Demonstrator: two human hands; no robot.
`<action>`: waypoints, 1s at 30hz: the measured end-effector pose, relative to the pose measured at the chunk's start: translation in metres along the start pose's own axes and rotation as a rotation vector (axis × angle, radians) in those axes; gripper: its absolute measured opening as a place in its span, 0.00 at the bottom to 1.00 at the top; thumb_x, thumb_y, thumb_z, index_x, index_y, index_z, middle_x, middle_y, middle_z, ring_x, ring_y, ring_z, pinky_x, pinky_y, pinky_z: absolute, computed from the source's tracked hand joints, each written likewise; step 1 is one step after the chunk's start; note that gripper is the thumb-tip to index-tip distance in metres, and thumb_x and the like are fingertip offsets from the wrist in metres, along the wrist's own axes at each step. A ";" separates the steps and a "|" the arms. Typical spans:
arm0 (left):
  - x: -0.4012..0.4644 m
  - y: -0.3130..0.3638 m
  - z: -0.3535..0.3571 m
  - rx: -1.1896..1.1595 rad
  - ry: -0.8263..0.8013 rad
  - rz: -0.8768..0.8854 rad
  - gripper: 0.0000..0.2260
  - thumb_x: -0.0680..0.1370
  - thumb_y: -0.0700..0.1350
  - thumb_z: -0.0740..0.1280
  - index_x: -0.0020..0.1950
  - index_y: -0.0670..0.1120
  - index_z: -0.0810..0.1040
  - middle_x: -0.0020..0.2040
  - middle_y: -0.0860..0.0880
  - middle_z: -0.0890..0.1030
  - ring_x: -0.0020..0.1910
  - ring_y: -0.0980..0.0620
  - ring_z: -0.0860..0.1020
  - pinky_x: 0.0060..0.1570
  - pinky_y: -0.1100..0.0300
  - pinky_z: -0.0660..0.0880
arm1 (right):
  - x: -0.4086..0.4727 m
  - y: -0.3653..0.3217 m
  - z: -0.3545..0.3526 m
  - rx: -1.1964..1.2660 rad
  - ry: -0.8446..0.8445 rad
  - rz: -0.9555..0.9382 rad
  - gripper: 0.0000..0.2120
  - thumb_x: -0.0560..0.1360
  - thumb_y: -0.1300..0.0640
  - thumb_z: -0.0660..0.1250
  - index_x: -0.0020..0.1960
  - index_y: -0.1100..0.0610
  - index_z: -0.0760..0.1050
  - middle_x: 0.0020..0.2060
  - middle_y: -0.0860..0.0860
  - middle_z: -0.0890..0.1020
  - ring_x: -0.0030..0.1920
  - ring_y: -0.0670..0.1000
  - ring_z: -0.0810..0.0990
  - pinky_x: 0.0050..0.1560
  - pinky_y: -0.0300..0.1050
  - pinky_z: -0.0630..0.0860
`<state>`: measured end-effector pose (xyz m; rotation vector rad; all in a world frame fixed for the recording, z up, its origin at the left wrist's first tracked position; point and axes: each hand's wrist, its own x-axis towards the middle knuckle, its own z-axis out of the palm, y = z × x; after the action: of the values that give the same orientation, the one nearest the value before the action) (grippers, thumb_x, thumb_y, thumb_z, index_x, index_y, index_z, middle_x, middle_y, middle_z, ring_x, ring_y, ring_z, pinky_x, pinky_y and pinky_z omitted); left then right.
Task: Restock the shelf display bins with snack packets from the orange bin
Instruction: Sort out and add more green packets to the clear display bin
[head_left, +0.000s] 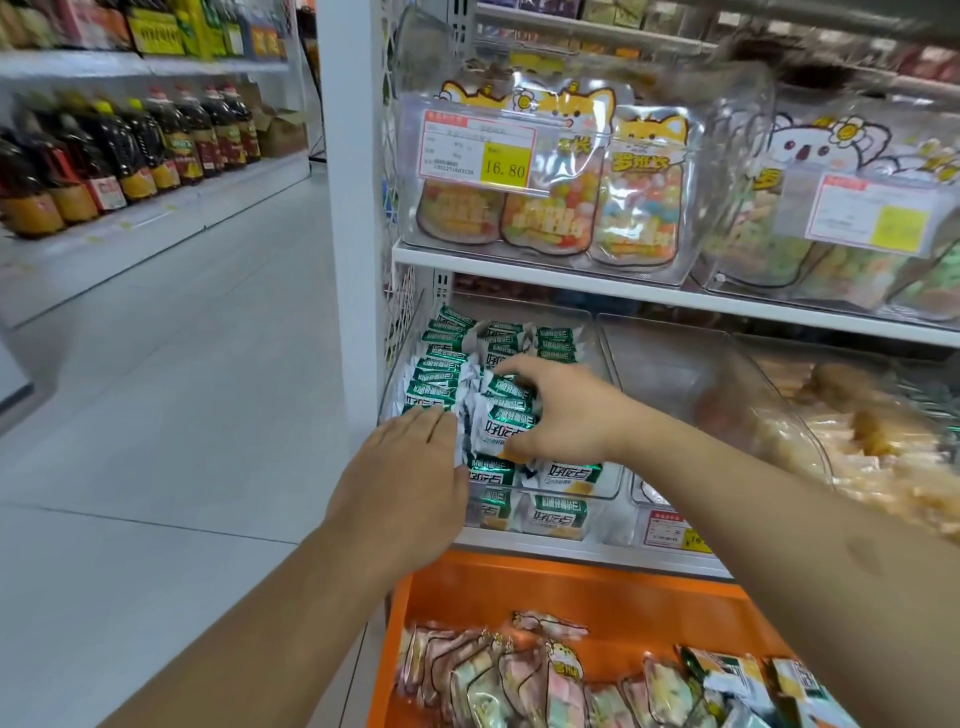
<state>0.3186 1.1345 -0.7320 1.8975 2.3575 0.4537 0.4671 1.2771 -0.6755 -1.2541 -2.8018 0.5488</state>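
Observation:
A clear display bin (592, 493) on the lower shelf holds rows of green-and-white snack packets (441, 369). My right hand (558, 415) reaches in from the right, fingers curled over a few green-and-white packets (511, 418) in the middle of the bin. My left hand (410, 467) lies flat, fingers together, pressing against the left row of packets near the bin's front. Below the shelf, the orange bin (597, 597) holds pastel snack packets (483, 670) and some green-and-white ones (727, 670).
To the right stand an almost empty clear bin (675, 364) and a bin of yellowish snacks (857, 431). The upper shelf carries clear bins of cartoon-cat candy bags (550, 208) with a price tag. Oil bottles (130, 150) line a shelf across the tiled aisle.

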 end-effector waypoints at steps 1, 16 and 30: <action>-0.001 0.000 -0.001 -0.015 0.007 0.000 0.28 0.87 0.56 0.56 0.85 0.52 0.53 0.85 0.53 0.57 0.84 0.50 0.55 0.81 0.54 0.50 | 0.003 0.000 0.003 -0.039 -0.011 -0.001 0.42 0.71 0.49 0.79 0.79 0.45 0.62 0.71 0.55 0.76 0.59 0.55 0.81 0.60 0.54 0.81; 0.005 -0.003 0.014 0.002 0.002 0.177 0.24 0.85 0.56 0.58 0.82 0.60 0.60 0.82 0.59 0.60 0.82 0.51 0.53 0.81 0.46 0.53 | 0.009 0.019 0.007 -0.127 0.099 -0.045 0.35 0.73 0.35 0.75 0.76 0.44 0.70 0.69 0.47 0.76 0.73 0.54 0.66 0.74 0.55 0.65; 0.006 0.005 0.018 0.097 0.013 0.143 0.24 0.86 0.60 0.50 0.83 0.61 0.57 0.84 0.56 0.57 0.81 0.46 0.52 0.79 0.43 0.50 | 0.009 0.018 0.013 -0.294 0.054 -0.081 0.32 0.79 0.36 0.67 0.80 0.42 0.65 0.77 0.43 0.68 0.75 0.56 0.60 0.74 0.58 0.60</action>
<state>0.3266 1.1444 -0.7468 2.1216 2.3010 0.3693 0.4720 1.2905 -0.6943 -1.1671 -2.9499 0.0981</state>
